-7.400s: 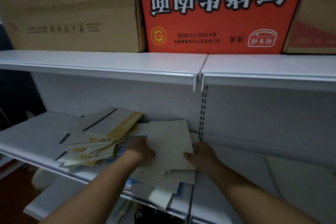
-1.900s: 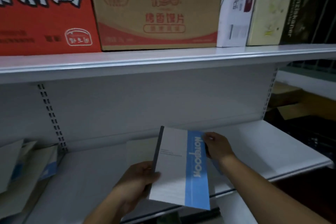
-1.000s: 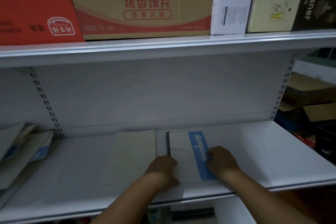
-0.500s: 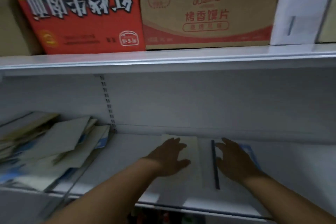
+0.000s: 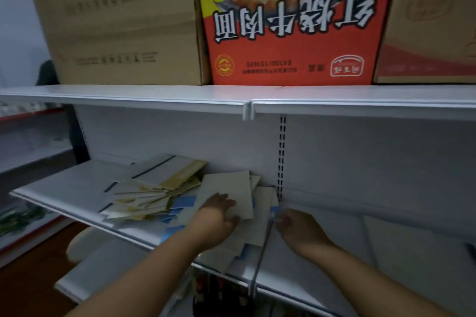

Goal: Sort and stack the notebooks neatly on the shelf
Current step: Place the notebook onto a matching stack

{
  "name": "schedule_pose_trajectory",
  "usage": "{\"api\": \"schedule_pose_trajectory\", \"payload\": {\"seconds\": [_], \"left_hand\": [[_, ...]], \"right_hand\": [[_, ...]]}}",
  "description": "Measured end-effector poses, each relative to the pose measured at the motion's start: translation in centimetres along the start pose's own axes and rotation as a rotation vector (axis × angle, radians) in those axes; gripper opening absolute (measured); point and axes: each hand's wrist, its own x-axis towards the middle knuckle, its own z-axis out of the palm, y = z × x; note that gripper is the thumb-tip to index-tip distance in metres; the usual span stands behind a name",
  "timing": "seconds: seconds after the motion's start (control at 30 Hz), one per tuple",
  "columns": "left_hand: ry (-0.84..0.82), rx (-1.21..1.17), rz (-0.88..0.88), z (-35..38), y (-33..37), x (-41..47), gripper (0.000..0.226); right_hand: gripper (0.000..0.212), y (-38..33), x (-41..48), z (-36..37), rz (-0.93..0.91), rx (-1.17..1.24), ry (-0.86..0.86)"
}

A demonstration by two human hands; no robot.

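A loose pile of notebooks (image 5: 154, 195) with cream, yellow-striped and blue covers lies fanned out on the white shelf (image 5: 64, 188). A plain pale notebook (image 5: 229, 185) sits on top at the pile's right end. My left hand (image 5: 219, 216) rests on its lower part with fingers spread. My right hand (image 5: 298, 229) is just right of the pile, above the divider between shelf sections. Its loosely curled fingertips touch a blue notebook corner (image 5: 274, 213). Whether they pinch that corner is unclear.
A pale notebook (image 5: 407, 242) lies flat on the right shelf section. The upper shelf (image 5: 154, 96) carries a brown carton (image 5: 121, 28), a red noodle box (image 5: 293, 23) and another carton (image 5: 432, 33). A slotted upright (image 5: 282, 157) runs behind the pile.
My view has swung left from the right shelf section to the messy pile. Both hands left the two laid-down notebooks and now reach the pile's right end.
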Motion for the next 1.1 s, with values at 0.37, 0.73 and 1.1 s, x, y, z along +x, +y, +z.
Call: {"api": "schedule_pose_trajectory", "payload": {"seconds": [0.37,0.73,1.1], "left_hand": [[0.081,-0.180,-0.109,0.0,-9.5,2.0,0.045],[-0.158,-1.316,-0.269,0.9,-0.6,0.0,0.034],[-0.352,-1.235,-0.078,8.2,13.8,1.1,0.041]], "right_hand": [[0.010,-6.8,4.9,5.6,0.362,0.557,0.036],[0.025,-0.7,-4.0,1.9,0.442,0.824,0.253],[0.031,9.9,-11.8,-6.9,0.545,0.646,0.448]]}}
